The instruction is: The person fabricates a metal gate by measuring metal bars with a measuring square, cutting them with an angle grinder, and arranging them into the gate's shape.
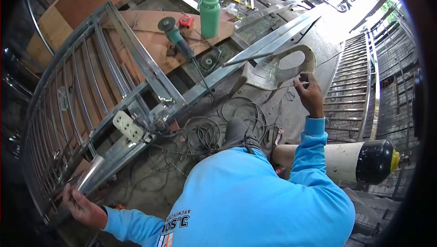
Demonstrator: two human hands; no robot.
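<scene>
My left hand (85, 208) is closed at the near end of a short shiny metal tube (92, 172), its thumb and fingers around that end. The tube lies against the edge of a large metal frame with curved bars (77, 83). My right hand (310, 93) is raised beside a worn plastic chair (264, 74), with fingers curled in a pinch. A thin line seems to run from those fingers toward the chair, but what they hold is too small to make out. A white power strip (127, 126) rests on the frame between my hands.
An angle grinder (176, 37), a red tape measure (185, 21) and a green bottle (209, 15) stand on a wooden board (150, 42). Loose cables (205, 133) coil on the floor by my leg. A gas cylinder (337, 160) lies at right, near a slatted metal panel (349, 87).
</scene>
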